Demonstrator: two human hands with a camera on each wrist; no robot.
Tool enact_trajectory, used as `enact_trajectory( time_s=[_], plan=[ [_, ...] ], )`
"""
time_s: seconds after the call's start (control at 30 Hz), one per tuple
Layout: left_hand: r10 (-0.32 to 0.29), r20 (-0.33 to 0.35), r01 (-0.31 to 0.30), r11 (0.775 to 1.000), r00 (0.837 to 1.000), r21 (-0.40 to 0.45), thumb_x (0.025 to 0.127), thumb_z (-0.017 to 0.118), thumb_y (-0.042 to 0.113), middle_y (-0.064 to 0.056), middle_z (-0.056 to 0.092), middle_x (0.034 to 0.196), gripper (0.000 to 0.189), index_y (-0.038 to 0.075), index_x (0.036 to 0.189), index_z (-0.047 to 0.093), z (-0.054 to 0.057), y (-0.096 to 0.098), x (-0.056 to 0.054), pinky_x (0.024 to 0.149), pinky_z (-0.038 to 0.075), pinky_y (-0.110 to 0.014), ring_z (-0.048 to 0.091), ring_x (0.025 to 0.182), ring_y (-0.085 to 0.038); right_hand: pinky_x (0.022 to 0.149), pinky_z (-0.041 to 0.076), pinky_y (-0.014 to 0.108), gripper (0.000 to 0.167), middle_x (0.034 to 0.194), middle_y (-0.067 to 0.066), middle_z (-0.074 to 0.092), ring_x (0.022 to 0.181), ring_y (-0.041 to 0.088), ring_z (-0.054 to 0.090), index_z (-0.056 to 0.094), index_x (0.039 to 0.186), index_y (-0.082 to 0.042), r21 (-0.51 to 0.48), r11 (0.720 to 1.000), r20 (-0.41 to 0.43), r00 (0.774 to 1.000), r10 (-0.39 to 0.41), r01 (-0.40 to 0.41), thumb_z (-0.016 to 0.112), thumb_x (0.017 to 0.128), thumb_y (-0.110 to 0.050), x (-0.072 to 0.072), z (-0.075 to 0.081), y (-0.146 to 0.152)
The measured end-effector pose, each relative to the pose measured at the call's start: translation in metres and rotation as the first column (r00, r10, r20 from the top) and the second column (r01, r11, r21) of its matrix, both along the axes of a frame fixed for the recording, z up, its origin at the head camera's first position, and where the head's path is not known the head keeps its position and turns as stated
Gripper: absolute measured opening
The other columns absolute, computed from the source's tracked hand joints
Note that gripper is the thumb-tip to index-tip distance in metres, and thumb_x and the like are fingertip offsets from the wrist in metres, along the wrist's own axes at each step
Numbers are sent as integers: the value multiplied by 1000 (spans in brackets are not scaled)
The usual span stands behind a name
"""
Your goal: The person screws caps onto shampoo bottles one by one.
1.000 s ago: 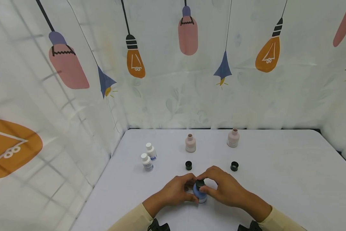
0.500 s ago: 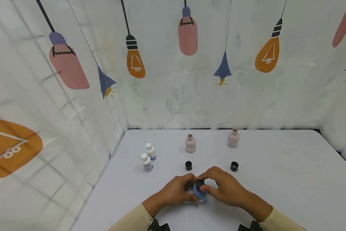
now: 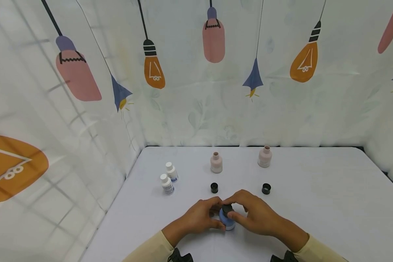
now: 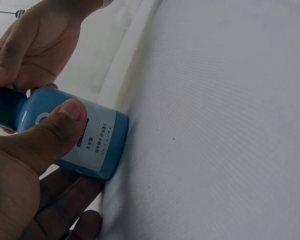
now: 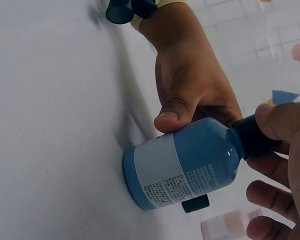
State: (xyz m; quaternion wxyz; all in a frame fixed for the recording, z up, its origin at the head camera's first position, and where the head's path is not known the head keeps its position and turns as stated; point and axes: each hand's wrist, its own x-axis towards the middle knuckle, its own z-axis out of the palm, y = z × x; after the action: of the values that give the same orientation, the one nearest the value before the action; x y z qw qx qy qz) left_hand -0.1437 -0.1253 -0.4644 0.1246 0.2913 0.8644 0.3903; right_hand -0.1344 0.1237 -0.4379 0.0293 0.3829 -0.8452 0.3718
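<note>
A small blue bottle [image 3: 228, 222] with a white label stands upright on the table near the front. My left hand [image 3: 199, 217] grips its body, thumb across the label [image 4: 97, 140] in the left wrist view. With thumb and fingers my right hand [image 3: 258, 214] pinches the black cap [image 3: 227, 208], which sits on the bottle's neck. In the right wrist view the same cap [image 5: 255, 137] shows between thumb and fingers; whether it is screwed tight cannot be told.
Two open pinkish bottles [image 3: 216, 163] [image 3: 264, 157] stand at the back. Two loose black caps [image 3: 214, 187] [image 3: 266, 188] lie in front of them. A pair of white-capped small bottles [image 3: 167, 185] [image 3: 171, 172] is at the left. Patterned cloth [image 3: 189, 109] hangs behind the table.
My right hand's fingers shift very slightly at the cap. The bottle and my left hand stay in place.
</note>
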Motion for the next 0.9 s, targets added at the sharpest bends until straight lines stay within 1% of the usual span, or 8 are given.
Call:
enact_trajectory(
  time_s=[0.17, 0.3, 0.43, 0.5, 0.57, 0.77, 0.83, 0.9],
  plan=[
    [0, 14, 0, 1000, 1000, 12, 81, 89, 31, 14, 70, 118, 49, 27, 120, 61, 0, 0, 0, 96, 51, -27, 64, 108, 0, 77, 53, 30, 32, 116, -16, 60, 104, 11, 61, 63, 119, -28, 1, 999, -1, 999, -35, 35, 71, 95, -46, 0, 1, -2],
    [5, 14, -5, 1000, 1000, 4, 80, 89, 33, 14, 70, 118, 50, 26, 121, 61, 0, 0, 0, 97, 50, -29, 64, 109, -1, 76, 52, 28, 38, 120, -18, 59, 102, 9, 59, 64, 127, -26, 4, 1000, 10, 999, -30, 30, 73, 95, -45, 1, 1, -1],
    [13, 1, -13, 1000, 1000, -15, 79, 89, 35, 13, 70, 119, 51, 26, 121, 61, 0, 0, 1, 96, 51, -30, 64, 109, -2, 71, 51, 25, 36, 125, -15, 60, 96, 12, 58, 63, 134, -24, -18, 1000, 3, 1000, 23, -23, 69, 100, -34, 1, 1, 1],
    [12, -1, -12, 1000, 1000, -15, 79, 89, 36, 13, 70, 119, 51, 26, 120, 60, 0, 0, 1, 94, 52, -29, 64, 109, -2, 69, 50, 23, 31, 124, -13, 61, 93, 14, 58, 65, 132, -24, -28, 999, -6, 999, 37, -38, 67, 102, -32, 0, 1, 1],
    [9, 0, -9, 1000, 1000, -7, 79, 89, 35, 13, 70, 119, 50, 26, 119, 61, 0, 0, 1, 92, 52, -27, 64, 109, -2, 69, 50, 23, 28, 122, -13, 62, 93, 15, 58, 65, 128, -25, -34, 999, -6, 999, 35, -35, 67, 101, -34, -1, 1, 1],
    [9, 5, -9, 1000, 1000, -9, 79, 90, 35, 15, 70, 118, 50, 27, 120, 62, 1, 0, -1, 96, 51, -30, 64, 109, -1, 69, 48, 24, 31, 116, -14, 61, 89, 13, 57, 63, 120, -28, -22, 999, -6, 1000, -24, 24, 71, 95, -44, -2, 0, 0],
    [8, 7, -8, 1000, 1000, -12, 79, 89, 35, 15, 70, 118, 51, 27, 120, 62, 1, 0, 0, 99, 50, -32, 64, 109, -1, 70, 48, 23, 35, 118, -15, 61, 90, 13, 57, 63, 123, -27, -13, 1000, -4, 1000, -28, 28, 72, 95, -45, -1, 0, 0],
    [10, 4, -10, 1000, 1000, -18, 79, 89, 36, 15, 70, 119, 52, 27, 122, 61, 1, 0, -1, 101, 49, -34, 64, 110, -1, 70, 49, 23, 37, 123, -15, 60, 92, 13, 57, 63, 130, -25, -11, 1000, -2, 1000, -10, 10, 71, 97, -41, -1, -1, 1]
  ],
)
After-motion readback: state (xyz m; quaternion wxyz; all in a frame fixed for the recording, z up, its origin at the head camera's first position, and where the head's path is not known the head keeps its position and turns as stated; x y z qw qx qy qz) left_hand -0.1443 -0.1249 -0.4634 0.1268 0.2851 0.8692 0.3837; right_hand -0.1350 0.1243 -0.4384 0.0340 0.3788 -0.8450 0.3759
